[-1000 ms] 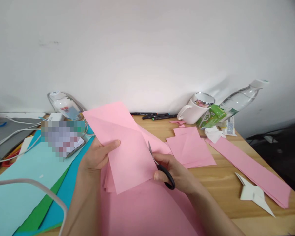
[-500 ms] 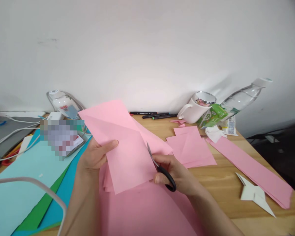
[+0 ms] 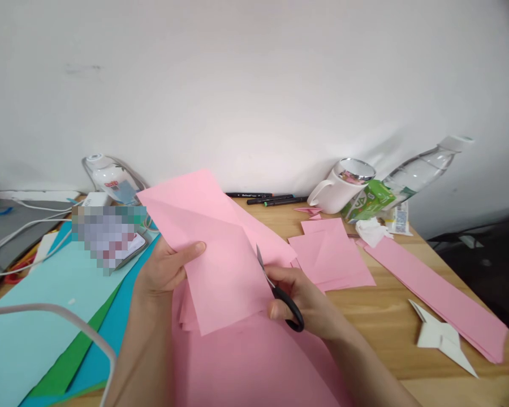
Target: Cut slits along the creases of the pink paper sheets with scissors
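Note:
A creased sheet of pink paper point(image 3: 220, 265) is raised over the desk, pinched between the thumb and fingers of my left hand point(image 3: 169, 265). My right hand point(image 3: 297, 299) grips black-handled scissors point(image 3: 288, 305) at the sheet's right edge. One blade shows on the near side of the paper; the other is hidden. Right of the scissors, a pink flap slants down behind the near layer. Below both hands lies a larger pink sheet point(image 3: 254, 367), with smaller pink pieces showing under the held paper at left.
Pink squares point(image 3: 331, 254), long pink strips point(image 3: 436, 294) and a folded white paper star point(image 3: 439, 334) lie at right. Markers point(image 3: 275, 199), a white mug point(image 3: 339, 189), a green box point(image 3: 371, 200) and a leaning bottle point(image 3: 424, 169) line the wall. Coloured sheets point(image 3: 34, 333), a phone point(image 3: 129, 251) and cables occupy the left.
Almost nothing differs. The held sheet's near layer has shifted slightly to the right against the scissors. The whole view has moved a few pixels.

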The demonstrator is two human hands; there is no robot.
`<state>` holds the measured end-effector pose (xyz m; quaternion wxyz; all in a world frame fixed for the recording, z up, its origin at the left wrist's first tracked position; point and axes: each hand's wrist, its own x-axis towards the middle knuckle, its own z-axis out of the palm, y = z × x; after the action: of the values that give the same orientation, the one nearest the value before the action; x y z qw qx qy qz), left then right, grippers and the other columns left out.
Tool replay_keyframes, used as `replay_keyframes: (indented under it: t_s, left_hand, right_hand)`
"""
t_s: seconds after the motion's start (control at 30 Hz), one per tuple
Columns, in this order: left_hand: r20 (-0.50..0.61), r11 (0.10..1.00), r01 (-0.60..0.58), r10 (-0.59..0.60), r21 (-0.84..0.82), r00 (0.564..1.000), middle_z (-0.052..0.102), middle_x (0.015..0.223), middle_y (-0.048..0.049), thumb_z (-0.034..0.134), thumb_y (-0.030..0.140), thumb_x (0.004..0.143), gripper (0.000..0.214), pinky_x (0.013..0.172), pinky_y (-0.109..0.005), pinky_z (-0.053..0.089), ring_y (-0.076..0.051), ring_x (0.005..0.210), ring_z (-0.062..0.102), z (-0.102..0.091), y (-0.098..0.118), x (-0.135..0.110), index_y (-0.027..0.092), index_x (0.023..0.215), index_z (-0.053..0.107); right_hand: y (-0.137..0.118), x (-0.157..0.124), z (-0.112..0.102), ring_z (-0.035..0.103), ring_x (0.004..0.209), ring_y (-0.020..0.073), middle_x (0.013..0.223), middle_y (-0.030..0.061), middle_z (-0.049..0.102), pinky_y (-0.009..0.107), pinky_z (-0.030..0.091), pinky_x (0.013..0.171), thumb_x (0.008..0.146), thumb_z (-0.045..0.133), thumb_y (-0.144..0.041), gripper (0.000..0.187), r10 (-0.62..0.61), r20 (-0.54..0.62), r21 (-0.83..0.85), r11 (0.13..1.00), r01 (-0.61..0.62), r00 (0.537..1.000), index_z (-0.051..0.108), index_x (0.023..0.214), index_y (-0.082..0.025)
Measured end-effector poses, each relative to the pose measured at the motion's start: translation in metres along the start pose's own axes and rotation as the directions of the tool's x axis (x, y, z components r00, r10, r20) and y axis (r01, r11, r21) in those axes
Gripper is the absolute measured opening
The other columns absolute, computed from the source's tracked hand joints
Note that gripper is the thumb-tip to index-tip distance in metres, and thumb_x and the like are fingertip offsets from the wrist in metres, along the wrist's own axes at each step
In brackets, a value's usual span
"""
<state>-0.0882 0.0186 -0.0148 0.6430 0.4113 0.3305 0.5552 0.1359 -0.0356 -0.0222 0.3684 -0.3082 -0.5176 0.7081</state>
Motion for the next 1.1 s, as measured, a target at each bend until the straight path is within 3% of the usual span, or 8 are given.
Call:
replay_keyframes:
  t_s: [0.27, 0.6, 0.9, 1.1]
  left_hand:
    - [0.043, 1.000, 0.006, -0.005, -0.018, 0.999, 0.073, 0.096, -0.0040, 0.071, 0.010, 0.069, 0.046, 0.069, -0.024, 0.059, -0.022, 0.087, 0.069, 0.0018, 0.0006, 0.0022, 0.021, 0.113, 0.063]
    - [0.000, 1.000, 0.013, -0.013, -0.016, 1.000, 0.074, 0.093, -0.0053, 0.074, 0.012, 0.065, 0.058, 0.068, -0.027, 0.059, -0.024, 0.084, 0.069, 0.0040, 0.0013, 0.0007, 0.021, 0.120, 0.057]
    - [0.063, 0.998, 0.065, -0.064, -0.004, 0.996, 0.073, 0.094, -0.0071, 0.071, 0.012, 0.069, 0.034, 0.065, -0.026, 0.059, -0.023, 0.083, 0.069, -0.0006, 0.0018, 0.0028, 0.015, 0.103, 0.066]
    - [0.053, 0.997, 0.080, -0.079, 0.000, 0.995, 0.073, 0.094, -0.0084, 0.070, 0.012, 0.070, 0.029, 0.063, -0.028, 0.059, -0.026, 0.084, 0.069, 0.0006, 0.0033, 0.0024, 0.014, 0.098, 0.065]
  right_hand:
    - [0.0020, 0.0007, 0.0001, 0.031, 0.061, 0.0098, 0.067, -0.0022, 0.035, 0.023, 0.022, 0.054, 0.064, 0.073, -0.052, 0.044, 0.002, 0.001, 0.015, 1.000, -0.002, 1.000, 0.056, 0.070, -0.012]
    - [0.0022, 0.0008, 0.0000, 0.032, 0.057, 0.0095, 0.062, -0.0027, 0.037, 0.023, 0.024, 0.051, 0.059, 0.074, -0.055, 0.047, 0.042, -0.029, -0.011, 0.999, -0.043, 0.999, 0.057, 0.067, -0.013]
    - [0.0033, 0.0009, 0.0011, 0.028, 0.058, 0.0087, 0.063, -0.0030, 0.033, 0.023, 0.020, 0.051, 0.062, 0.074, -0.052, 0.047, 0.020, -0.020, -0.002, 1.000, -0.020, 1.000, 0.046, 0.060, -0.015]
    - [0.0039, 0.0008, 0.0007, 0.028, 0.058, 0.0089, 0.062, -0.0034, 0.033, 0.023, 0.020, 0.052, 0.064, 0.074, -0.050, 0.043, 0.025, -0.017, 0.001, 1.000, -0.025, 1.000, 0.048, 0.063, -0.015]
